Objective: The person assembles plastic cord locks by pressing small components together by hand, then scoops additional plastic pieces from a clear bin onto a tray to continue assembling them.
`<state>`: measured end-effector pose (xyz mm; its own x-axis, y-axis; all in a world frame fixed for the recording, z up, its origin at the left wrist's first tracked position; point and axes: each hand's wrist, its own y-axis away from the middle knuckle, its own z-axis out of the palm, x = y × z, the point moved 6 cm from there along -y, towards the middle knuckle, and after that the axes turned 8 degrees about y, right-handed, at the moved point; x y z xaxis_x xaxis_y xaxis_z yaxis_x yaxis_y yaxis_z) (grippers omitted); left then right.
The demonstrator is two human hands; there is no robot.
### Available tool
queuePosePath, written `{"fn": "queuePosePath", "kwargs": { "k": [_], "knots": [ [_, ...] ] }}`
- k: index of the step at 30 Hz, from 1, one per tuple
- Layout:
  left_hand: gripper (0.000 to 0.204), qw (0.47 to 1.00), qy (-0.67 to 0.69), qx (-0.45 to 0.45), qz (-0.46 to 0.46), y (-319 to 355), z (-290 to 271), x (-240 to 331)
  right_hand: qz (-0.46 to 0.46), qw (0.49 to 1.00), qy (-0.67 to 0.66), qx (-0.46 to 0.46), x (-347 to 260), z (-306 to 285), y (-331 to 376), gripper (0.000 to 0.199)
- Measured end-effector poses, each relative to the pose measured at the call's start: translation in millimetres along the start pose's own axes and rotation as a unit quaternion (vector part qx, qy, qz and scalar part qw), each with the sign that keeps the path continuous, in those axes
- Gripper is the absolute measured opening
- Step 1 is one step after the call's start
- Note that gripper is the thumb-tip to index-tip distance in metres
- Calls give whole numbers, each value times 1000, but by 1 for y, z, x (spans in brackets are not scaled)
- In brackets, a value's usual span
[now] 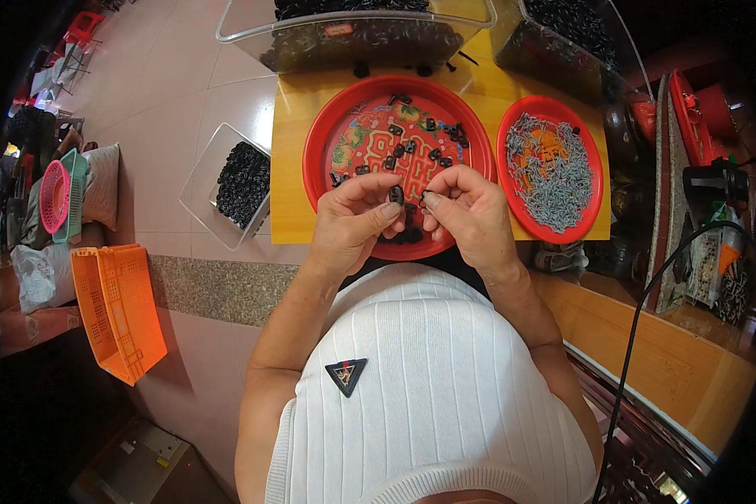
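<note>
Over the near part of a round red tray (313,155), my two hands are close together with their fingertips nearly meeting. Thumb and fingers of my left hand (354,220) pinch a small black plastic part (396,195). My right hand (472,220) is closed in a pinch beside it. A tiny dark bit shows at its fingertips, too small to name. Several similar black parts (390,162) lie scattered on the tray's patterned bottom, and more sit in a dark cluster (408,233) just below my hands.
An oval red tray (595,200) of grey screws (563,197) stands to the right on the yellow table (290,109). Clear bins (357,25) of black pieces stand at the back. A clear container (197,197) is at the left, an orange crate (119,311) farther left. A black cable (630,344) hangs at right.
</note>
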<state>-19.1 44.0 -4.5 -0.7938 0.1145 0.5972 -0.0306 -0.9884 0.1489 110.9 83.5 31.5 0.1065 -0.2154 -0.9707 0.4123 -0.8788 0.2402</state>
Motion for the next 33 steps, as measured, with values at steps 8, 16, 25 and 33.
{"fn": "queuePosePath", "kwargs": {
  "k": [8,16,25,33],
  "knots": [
    [30,1000,-27,-12,-6,2,2,-3,6,999,38,2,-1,-1,1,6],
    [28,998,-66,-19,-1,2,5,-4,14,999,49,-6,4,-2,1,6],
    [27,995,-103,-19,3,2,7,-2,24,998,51,-7,6,-4,0,8],
    [26,996,-82,-24,-4,2,6,-5,26,998,52,-7,5,-3,1,8]
  ]
}}
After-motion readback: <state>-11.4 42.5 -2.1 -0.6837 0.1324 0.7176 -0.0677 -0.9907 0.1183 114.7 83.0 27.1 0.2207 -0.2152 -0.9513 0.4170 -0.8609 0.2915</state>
